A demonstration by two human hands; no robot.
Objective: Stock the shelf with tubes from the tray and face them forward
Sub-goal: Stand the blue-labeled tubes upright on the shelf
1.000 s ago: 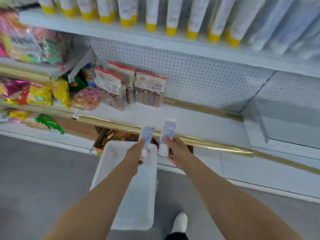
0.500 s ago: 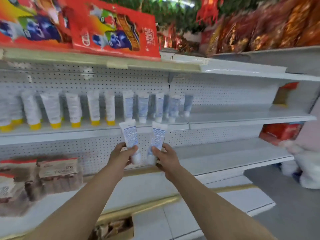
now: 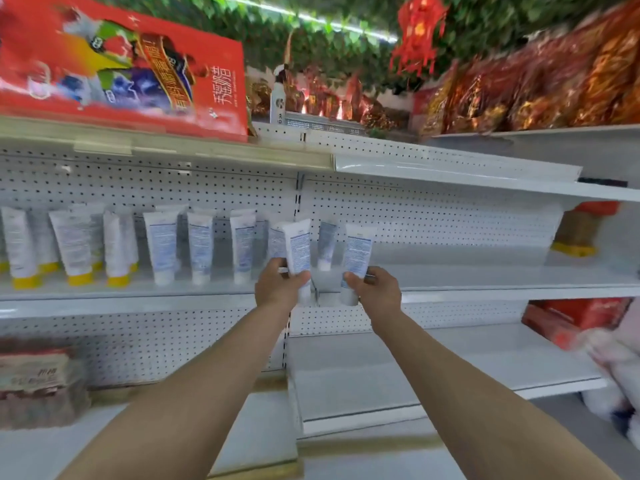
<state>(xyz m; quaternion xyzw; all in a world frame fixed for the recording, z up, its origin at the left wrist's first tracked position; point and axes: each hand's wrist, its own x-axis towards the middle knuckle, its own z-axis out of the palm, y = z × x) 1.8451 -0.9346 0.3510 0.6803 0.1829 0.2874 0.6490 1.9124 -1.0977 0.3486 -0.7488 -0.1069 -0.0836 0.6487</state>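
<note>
My left hand [image 3: 277,284] grips a white tube [image 3: 298,249] with blue print, cap down, at the front edge of the white shelf [image 3: 485,291]. My right hand [image 3: 377,289] grips a second white tube [image 3: 356,254] the same way, a little to the right. Both tubes stand upright just in front of the row of shelved tubes [image 3: 201,247], whose white-capped ones reach as far as one tube [image 3: 326,245] between my hands. Yellow-capped tubes [image 3: 74,247] fill the shelf's left part. The tray is out of view.
A red gift box [image 3: 121,67] lies on the shelf above. Red and gold packets [image 3: 536,84] fill the top right. A yellow-capped item [image 3: 576,230] stands at the shelf's far right. Packaged snacks [image 3: 38,382] sit lower left; red boxes [image 3: 581,317] lower right.
The view has swung up from the tray on the floor to the tube shelf. Both hands have carried their tubes up and forward to the shelf's front edge and moved slightly apart.
</note>
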